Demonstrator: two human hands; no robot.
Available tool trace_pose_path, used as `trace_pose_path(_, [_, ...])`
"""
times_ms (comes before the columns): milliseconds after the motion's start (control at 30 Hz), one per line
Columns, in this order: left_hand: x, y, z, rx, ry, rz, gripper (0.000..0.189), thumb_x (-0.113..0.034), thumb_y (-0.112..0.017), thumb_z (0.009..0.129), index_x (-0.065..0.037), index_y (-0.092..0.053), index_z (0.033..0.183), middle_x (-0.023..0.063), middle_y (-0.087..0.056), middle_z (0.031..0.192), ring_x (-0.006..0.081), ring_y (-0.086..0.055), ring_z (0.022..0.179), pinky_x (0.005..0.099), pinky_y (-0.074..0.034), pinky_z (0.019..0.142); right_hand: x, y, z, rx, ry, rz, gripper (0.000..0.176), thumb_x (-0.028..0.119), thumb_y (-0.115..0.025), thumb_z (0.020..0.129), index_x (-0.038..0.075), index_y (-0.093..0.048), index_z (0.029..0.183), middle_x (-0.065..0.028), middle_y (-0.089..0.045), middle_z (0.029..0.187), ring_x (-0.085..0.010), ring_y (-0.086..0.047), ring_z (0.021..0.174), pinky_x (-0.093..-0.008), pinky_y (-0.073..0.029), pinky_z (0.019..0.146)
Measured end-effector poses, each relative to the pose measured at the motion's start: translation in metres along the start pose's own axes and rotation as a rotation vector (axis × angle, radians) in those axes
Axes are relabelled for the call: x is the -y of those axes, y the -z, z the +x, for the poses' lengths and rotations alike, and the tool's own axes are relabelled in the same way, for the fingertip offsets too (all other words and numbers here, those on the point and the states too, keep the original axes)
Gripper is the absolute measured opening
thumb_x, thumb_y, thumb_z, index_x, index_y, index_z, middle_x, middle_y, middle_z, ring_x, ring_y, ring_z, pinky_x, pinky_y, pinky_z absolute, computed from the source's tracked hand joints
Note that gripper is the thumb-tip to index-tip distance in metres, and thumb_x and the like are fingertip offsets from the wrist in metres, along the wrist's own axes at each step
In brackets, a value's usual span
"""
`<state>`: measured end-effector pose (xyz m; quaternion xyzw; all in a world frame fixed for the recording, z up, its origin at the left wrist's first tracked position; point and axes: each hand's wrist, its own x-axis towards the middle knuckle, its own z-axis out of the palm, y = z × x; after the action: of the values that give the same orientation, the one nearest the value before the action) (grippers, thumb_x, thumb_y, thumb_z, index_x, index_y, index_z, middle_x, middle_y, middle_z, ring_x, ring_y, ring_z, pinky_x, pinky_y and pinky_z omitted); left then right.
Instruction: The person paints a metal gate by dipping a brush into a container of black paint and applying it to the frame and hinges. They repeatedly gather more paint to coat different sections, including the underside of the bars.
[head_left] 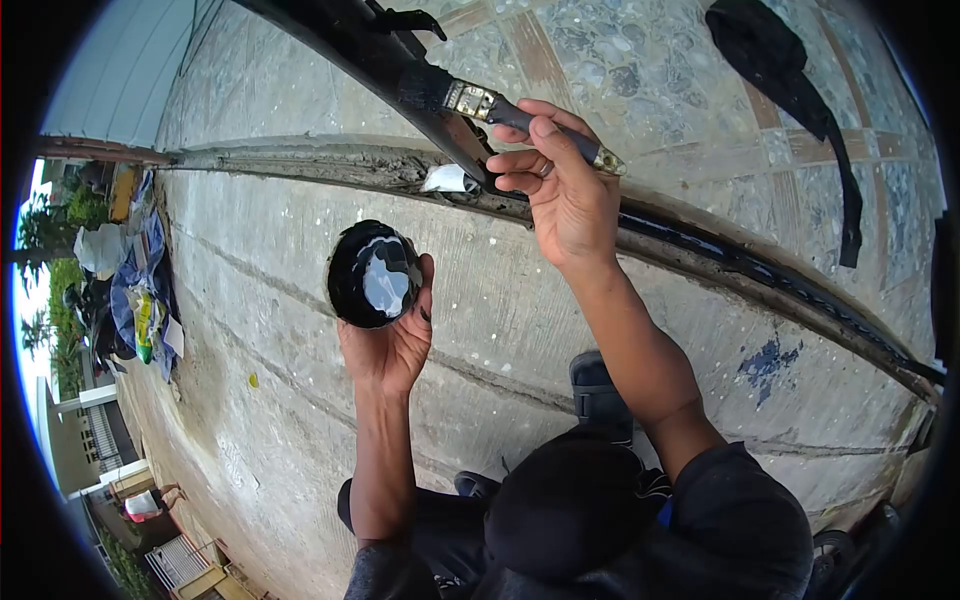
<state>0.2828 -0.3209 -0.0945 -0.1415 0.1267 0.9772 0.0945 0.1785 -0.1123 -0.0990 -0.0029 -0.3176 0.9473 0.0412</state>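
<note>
Black paint cup (374,274) gripped in left hand (388,345), low left | brush (470,100) clamped in right hand (560,185), bristles on black rail (400,70) | hands apart, concrete floor (280,400) beneath

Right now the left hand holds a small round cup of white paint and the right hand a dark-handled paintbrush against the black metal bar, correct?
No: the head view shows black paint, not white, in the small round cup. The left hand holds it, the right hand the dark-handled paintbrush against the black metal bar.
</note>
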Motion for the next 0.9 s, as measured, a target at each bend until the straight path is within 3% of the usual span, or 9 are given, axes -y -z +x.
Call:
trace_pose_path(67, [0.005, -0.005, 0.004, -0.01, 0.0, 0.003, 0.049, -0.039, -0.052, 0.101, -0.003, -0.054, 0.134, 0.0217, -0.063, 0.126, 0.0429, -0.056, 0.125, 0.0526, -0.06, 0.09, -0.009, 0.003, -0.001, -0.057, -0.013, -0.09, 0.025, 0.013, -0.062, 0.097, -0.004, -0.064, 0.116, -0.0182, -0.072, 0.093, -0.0211, -0.073, 0.073, -0.028, -0.06, 0.063])
trace_pose_path(200, [0.011, -0.002, 0.016, 0.006, 0.006, 0.047, 0.055, -0.048, -0.051, 0.101, -0.005, -0.053, 0.135, 0.0199, -0.063, 0.127, 0.0411, -0.059, 0.121, 0.0497, -0.06, 0.091, 0.002, 0.004, -0.007, -0.144, 0.336, -0.558, 0.013, -0.002, -0.061, 0.093, -0.005, -0.068, 0.103, -0.0098, -0.071, 0.087, -0.0111, -0.069, 0.069, -0.0247, -0.057, 0.059])
trace_pose_path(333, [0.018, 0.004, 0.03, 0.043, 0.0, 0.119, 0.055, -0.048, -0.046, 0.103, -0.006, -0.05, 0.138, 0.0193, -0.061, 0.13, 0.0404, -0.061, 0.118, 0.0487, -0.061, 0.089, 0.022, -0.034, -0.013, 0.105, 0.375, -0.555, 0.012, 0.001, -0.064, 0.093, -0.002, -0.07, 0.102, -0.0073, -0.072, 0.092, -0.01, -0.068, 0.069, -0.0223, -0.054, 0.059])
trace_pose_path(433, [0.019, 0.0, 0.036, 0.046, 0.014, 0.111, 0.057, -0.05, -0.044, 0.103, -0.006, -0.049, 0.138, 0.019, -0.061, 0.13, 0.0395, -0.061, 0.118, 0.0476, -0.061, 0.089, 0.034, -0.052, -0.023, 0.235, 0.763, -0.694, 0.013, 0.003, -0.066, 0.093, -0.002, -0.07, 0.105, -0.0085, -0.072, 0.095, -0.0107, -0.068, 0.07, -0.0221, -0.053, 0.059])
trace_pose_path(467, [0.021, -0.004, 0.038, 0.101, -0.005, 0.14, 0.059, -0.052, -0.043, 0.103, -0.006, -0.049, 0.139, 0.019, -0.061, 0.13, 0.0376, -0.062, 0.118, 0.0464, -0.061, 0.09, 0.033, -0.055, -0.02, 0.268, 0.777, -0.678, 0.016, 0.004, -0.066, 0.094, -0.001, -0.07, 0.108, -0.0094, -0.072, 0.096, -0.0113, -0.069, 0.072, -0.0215, -0.054, 0.06])
trace_pose_path(567, [0.02, -0.006, 0.041, 0.078, 0.007, 0.147, 0.058, -0.053, -0.042, 0.103, -0.007, -0.05, 0.138, 0.0182, -0.061, 0.13, 0.0341, -0.064, 0.116, 0.0454, -0.061, 0.091, 0.02, -0.043, -0.008, 0.207, 0.488, -0.452, 0.017, 0.005, -0.066, 0.094, -0.001, -0.07, 0.11, -0.0095, -0.072, 0.096, -0.0116, -0.07, 0.073, -0.0213, -0.055, 0.061])
trace_pose_path(700, [0.023, -0.001, 0.044, 0.093, -0.041, 0.191, 0.055, -0.049, -0.044, 0.103, -0.006, -0.051, 0.138, 0.0192, -0.061, 0.129, 0.0378, -0.062, 0.117, 0.0457, -0.061, 0.091, 0.047, -0.028, -0.047, 0.179, 0.493, -0.654, 0.013, 0.004, -0.066, 0.094, -0.001, -0.07, 0.105, -0.0075, -0.072, 0.093, -0.0096, -0.068, 0.069, -0.0208, -0.053, 0.056])
trace_pose_path(767, [0.031, -0.003, 0.045, 0.086, -0.025, 0.192, 0.057, -0.05, -0.043, 0.103, -0.006, -0.05, 0.138, 0.0192, -0.061, 0.129, 0.0374, -0.062, 0.117, 0.0457, -0.06, 0.092, 0.069, -0.031, -0.061, 0.265, 0.468, -0.858, 0.009, 0.002, -0.067, 0.092, -0.001, -0.071, 0.099, -0.0066, -0.071, 0.088, -0.0076, -0.065, 0.065, -0.0205, -0.049, 0.054])
trace_pose_path(900, [0.043, -0.002, 0.048, 0.116, 0.01, 0.212, 0.059, -0.056, -0.04, 0.102, -0.008, -0.051, 0.135, 0.0141, -0.063, 0.128, 0.0265, -0.067, 0.111, 0.0436, -0.06, 0.093, 0.075, -0.033, -0.059, 0.396, 0.5, -1.06, 0.004, -0.001, -0.068, 0.086, -0.001, -0.069, 0.09, -0.0062, -0.069, 0.081, -0.0064, -0.059, 0.059, -0.0214, -0.043, 0.051])
